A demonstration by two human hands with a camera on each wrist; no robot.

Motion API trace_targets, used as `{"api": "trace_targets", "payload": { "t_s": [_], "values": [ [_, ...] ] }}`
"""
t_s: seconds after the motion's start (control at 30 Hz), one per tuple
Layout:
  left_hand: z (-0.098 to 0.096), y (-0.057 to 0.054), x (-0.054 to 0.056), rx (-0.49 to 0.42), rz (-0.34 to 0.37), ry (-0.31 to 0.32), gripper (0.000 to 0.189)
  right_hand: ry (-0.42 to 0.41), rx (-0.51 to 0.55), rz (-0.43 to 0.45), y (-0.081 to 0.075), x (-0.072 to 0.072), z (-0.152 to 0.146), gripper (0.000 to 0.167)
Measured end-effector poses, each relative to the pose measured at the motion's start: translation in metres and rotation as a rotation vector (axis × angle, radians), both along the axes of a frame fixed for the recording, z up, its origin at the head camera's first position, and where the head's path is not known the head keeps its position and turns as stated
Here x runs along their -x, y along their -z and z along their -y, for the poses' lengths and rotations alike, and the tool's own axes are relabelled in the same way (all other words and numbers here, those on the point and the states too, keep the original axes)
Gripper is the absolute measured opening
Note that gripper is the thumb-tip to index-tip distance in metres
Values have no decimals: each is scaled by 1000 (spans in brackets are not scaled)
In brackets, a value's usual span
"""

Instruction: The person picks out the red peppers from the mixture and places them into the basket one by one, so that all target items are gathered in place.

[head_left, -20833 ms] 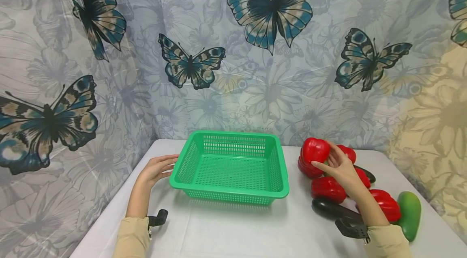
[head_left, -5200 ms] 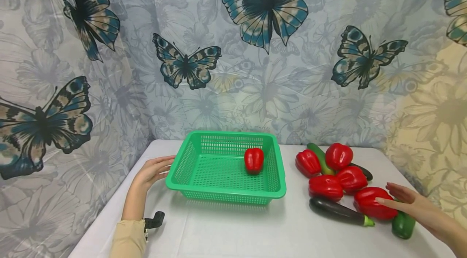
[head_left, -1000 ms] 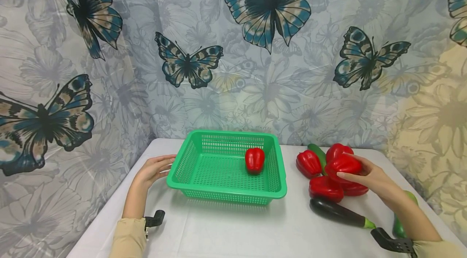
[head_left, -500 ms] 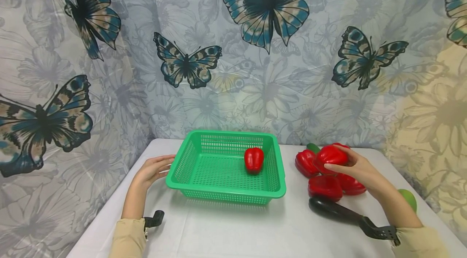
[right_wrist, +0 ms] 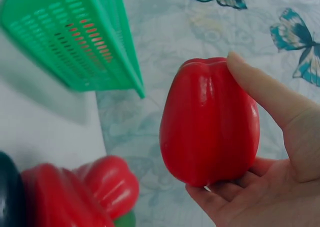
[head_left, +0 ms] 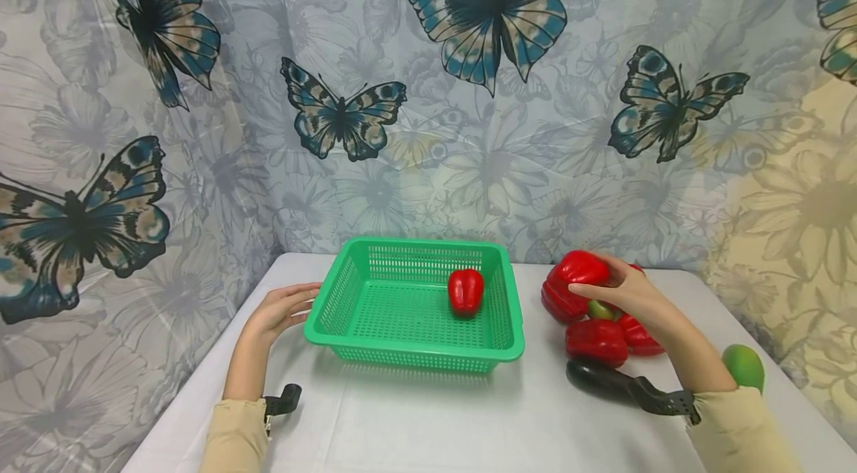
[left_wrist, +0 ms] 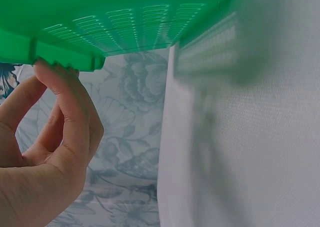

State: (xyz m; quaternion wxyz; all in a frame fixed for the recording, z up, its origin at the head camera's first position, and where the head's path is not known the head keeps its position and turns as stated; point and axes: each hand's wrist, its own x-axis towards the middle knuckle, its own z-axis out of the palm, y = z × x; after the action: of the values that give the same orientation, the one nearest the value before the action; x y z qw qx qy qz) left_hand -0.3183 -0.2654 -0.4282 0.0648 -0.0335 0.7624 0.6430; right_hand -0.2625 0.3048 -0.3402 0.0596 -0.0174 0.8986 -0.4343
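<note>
My right hand (head_left: pixel 629 291) grips a red bell pepper (head_left: pixel 576 272) between thumb and fingers, above the group of vegetables to the right of the basket. In the right wrist view, this pepper (right_wrist: pixel 210 122) is held upright, thumb at its top and fingers beneath. My left hand (head_left: pixel 281 309) is at the left side of a green plastic basket (head_left: pixel 415 354); in the left wrist view its fingertips touch the underside of the rim (left_wrist: pixel 70 57). One red bell pepper (head_left: pixel 465 293) lies in the basket's right part.
Below my right hand are more red bell peppers (head_left: pixel 596 343), part of a green vegetable (head_left: pixel 602 311) and a dark eggplant (head_left: pixel 596 378), partly hidden by the wrist camera. A green oblong piece (head_left: pixel 743 365) lies at the far right. Butterfly-printed cloth (head_left: pixel 495 190) hangs behind the table.
Over the last second my right hand has carried its pepper leftward, from over the rear peppers toward the basket side. Earlier, another pepper came to lie in the basket. The left hand stays put.
</note>
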Motion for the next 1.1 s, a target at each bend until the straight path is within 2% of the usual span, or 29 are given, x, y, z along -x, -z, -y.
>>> {"api": "trace_targets", "payload": {
  "t_s": [0.3,0.53,0.7,1.1],
  "values": [
    [0,0,1,-7,11,-1,55,11,22,53,-8,9,15,102],
    [1,-1,1,-16,1,22,53,0,53,43,-14,13,27,102],
    [1,-2,0,-14,6,15,55,1,65,52,-18,16,35,104],
    [0,-1,0,-4,3,-7,59,-37,97,-11,-22,31,54,97]
  ]
}}
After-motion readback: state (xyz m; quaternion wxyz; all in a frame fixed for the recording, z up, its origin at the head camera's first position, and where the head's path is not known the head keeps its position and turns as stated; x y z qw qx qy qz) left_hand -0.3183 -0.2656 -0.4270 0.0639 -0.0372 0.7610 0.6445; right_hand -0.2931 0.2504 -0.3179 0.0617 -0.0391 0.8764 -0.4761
